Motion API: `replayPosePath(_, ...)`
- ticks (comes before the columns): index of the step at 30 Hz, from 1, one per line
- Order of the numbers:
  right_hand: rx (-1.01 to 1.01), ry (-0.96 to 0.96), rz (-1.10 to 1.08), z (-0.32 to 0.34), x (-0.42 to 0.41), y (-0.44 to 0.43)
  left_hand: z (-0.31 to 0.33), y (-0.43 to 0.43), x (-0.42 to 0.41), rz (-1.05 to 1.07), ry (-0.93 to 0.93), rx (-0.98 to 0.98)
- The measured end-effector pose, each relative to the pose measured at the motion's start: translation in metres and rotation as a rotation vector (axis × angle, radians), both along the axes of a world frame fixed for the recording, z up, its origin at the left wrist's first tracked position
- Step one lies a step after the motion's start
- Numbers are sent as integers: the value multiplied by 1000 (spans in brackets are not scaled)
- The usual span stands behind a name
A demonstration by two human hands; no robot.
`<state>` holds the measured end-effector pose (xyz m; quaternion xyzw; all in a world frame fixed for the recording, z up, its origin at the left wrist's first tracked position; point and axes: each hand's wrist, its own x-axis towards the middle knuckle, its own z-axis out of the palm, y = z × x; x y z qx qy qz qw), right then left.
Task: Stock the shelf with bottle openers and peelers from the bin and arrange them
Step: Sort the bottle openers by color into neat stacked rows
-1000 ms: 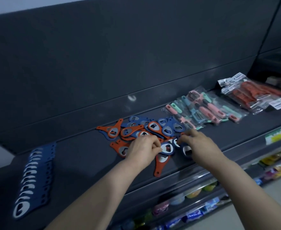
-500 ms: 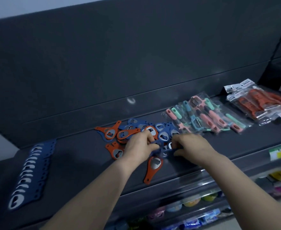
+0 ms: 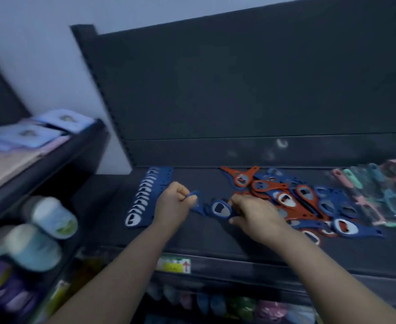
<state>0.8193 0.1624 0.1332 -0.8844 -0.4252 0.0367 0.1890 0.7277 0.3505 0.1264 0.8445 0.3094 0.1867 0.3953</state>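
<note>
A loose pile of red and blue bottle openers [image 3: 292,199] lies on the dark shelf [image 3: 192,239]. Left of it runs a neat overlapping row of blue openers [image 3: 145,197]. My left hand [image 3: 171,204] grips a blue opener [image 3: 195,202] between that row and the pile. My right hand [image 3: 255,213] holds another blue opener [image 3: 220,209] at the pile's left edge. Bagged pastel peelers [image 3: 379,195] lie blurred at the far right.
A dark back panel [image 3: 239,90] rises behind the shelf. A yellow price tag [image 3: 176,265] sits on the shelf's front rail. To the left stands a second rack with folded cloths [image 3: 28,141] and round containers [image 3: 49,218]. Packaged goods [image 3: 215,305] fill the shelf below.
The view has swung left. My left hand has carried a blue opener leftward toward the neat row, and my right hand has drawn another blue opener out of the pile's left side.
</note>
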Motion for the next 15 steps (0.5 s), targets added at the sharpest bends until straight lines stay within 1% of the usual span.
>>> replayPosePath(2, 18, 7, 41, 1, -16, 30, -4, 28, -34, 39, -15, -16)
replayPosePath(5, 21, 33, 79, -2, -36, 68, -10, 63, -80, 53, 44, 56)
replayPosePath(7, 21, 67, 94, -4, -48, 90, -14, 83, -102, 79, 41, 80)
replayPosePath(10, 28, 111, 88, -9, -61, 116, -21, 111, -117, 111, 26, 66)
replayPosePath(13, 47, 133, 60, -14, -73, 135, -29, 128, -122, 77, 54, 58)
replayPosePath(15, 49, 138, 40, -17, -78, 144, -35, 136, -122, 58, 41, 47)
